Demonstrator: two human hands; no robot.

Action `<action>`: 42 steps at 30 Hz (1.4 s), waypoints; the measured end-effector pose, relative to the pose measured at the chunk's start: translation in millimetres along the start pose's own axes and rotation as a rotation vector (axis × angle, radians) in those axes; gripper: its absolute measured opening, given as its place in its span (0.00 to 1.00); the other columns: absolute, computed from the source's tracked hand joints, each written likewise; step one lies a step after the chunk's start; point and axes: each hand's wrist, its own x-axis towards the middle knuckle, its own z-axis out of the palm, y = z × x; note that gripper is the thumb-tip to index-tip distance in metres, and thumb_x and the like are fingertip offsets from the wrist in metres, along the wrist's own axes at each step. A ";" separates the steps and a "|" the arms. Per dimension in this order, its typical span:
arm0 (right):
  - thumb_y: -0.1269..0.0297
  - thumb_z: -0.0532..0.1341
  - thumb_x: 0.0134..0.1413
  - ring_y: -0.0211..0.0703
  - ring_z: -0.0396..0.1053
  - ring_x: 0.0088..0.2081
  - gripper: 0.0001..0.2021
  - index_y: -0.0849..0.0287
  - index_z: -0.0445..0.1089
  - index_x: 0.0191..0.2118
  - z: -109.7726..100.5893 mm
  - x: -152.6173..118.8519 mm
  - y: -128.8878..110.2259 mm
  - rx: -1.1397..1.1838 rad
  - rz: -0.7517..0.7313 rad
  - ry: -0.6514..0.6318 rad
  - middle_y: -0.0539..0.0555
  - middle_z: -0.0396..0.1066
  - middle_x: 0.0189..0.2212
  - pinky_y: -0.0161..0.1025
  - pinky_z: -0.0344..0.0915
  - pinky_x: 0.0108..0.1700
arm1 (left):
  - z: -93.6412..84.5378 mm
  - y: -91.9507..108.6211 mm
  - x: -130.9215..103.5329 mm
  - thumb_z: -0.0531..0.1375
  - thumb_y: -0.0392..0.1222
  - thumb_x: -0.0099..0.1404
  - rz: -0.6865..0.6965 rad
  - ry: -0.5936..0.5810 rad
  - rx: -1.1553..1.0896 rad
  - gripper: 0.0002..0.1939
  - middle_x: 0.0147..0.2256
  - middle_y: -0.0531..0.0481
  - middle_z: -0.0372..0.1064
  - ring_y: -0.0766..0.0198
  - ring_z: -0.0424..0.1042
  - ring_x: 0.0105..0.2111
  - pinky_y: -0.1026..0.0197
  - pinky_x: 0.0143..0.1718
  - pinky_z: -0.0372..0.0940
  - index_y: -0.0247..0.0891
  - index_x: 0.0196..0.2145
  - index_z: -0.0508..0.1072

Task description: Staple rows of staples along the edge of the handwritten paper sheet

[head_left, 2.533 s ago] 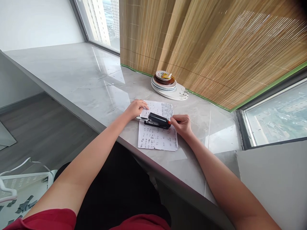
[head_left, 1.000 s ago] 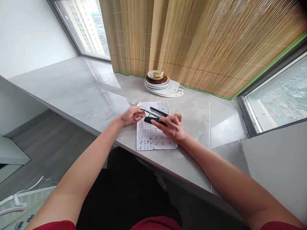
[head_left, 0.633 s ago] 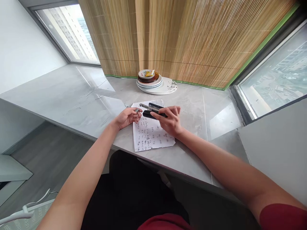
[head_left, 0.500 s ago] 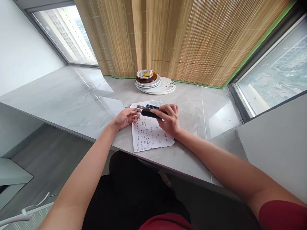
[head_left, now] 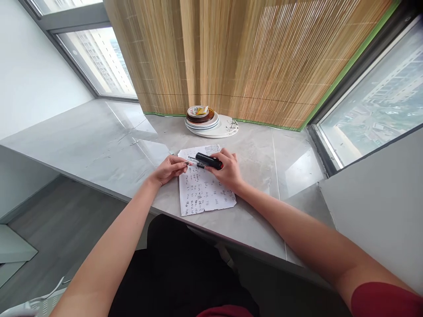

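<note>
Stapler point(head_left: 209, 161) above the middle of the sheet of paper point(head_left: 208, 196), far half; whether it touches the sheet, cannot tell. Long axis mostly left to right, right end slightly nearer. Metal rail juts from its left end, toward the left hand point(head_left: 170, 170).

Right hand point(head_left: 228, 171) nearer: its grip is wrapped round the stapler's right end, thumb on the near side. Left grip pinched nearly together at the rail's tip, seemingly on a small dark piece point(head_left: 187, 163), too small to name.

Paper's near edge lies just beside the bench point(head_left: 257, 152) edge, which slants nearer toward the right. Bench top stretches away left. Far side: plates point(head_left: 228, 126), then blind point(head_left: 224, 57).
</note>
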 end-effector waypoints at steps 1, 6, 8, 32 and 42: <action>0.51 0.73 0.59 0.49 0.71 0.40 0.15 0.53 0.77 0.46 0.4 0.3 0.1 0.006 0.009 -0.025 0.53 0.73 0.40 0.50 0.59 0.52 | -0.3 -0.9 -0.4 0.76 0.48 0.61 0.015 -0.017 0.038 0.15 0.23 0.48 0.73 0.71 0.62 0.20 0.67 0.20 0.53 0.33 0.38 0.87; 0.44 0.72 0.60 0.55 0.69 0.48 0.19 0.52 0.78 0.47 -1.0 -1.1 -4.2 -0.076 -0.077 -0.001 0.56 0.75 0.43 0.51 0.57 0.51 | 0.8 -5.0 -0.2 0.79 0.49 0.56 0.115 0.013 0.199 0.14 0.30 0.42 0.81 0.62 0.73 0.28 0.62 0.29 0.64 0.37 0.34 0.88; 0.45 0.69 0.63 0.55 0.67 0.49 0.19 0.51 0.77 0.51 -2.5 -3.8 -8.1 -0.128 -0.238 -0.008 0.57 0.75 0.46 0.52 0.55 0.52 | 2.8 -5.1 -0.3 0.79 0.49 0.55 0.139 0.035 0.247 0.14 0.28 0.43 0.80 0.62 0.72 0.26 0.62 0.27 0.63 0.37 0.33 0.88; 0.56 0.59 0.74 0.47 0.71 0.40 0.12 0.51 0.78 0.40 -2.5 -5.7 -18.8 -0.033 -0.364 -0.087 0.51 0.79 0.32 0.50 0.57 0.50 | 4.8 0.2 -1.7 0.74 0.55 0.63 0.255 0.072 0.415 0.17 0.21 0.53 0.65 0.66 0.59 0.22 0.61 0.24 0.53 0.37 0.38 0.86; 0.60 0.67 0.56 0.49 0.74 0.37 0.07 0.56 0.80 0.30 -39.4 34.1 76.0 -0.026 0.593 0.038 0.54 0.81 0.32 0.45 0.64 0.42 | -25.3 -26.8 17.3 0.52 0.26 0.66 0.143 0.859 1.148 0.23 0.62 0.34 0.70 0.42 0.65 0.65 0.42 0.65 0.62 0.36 0.53 0.79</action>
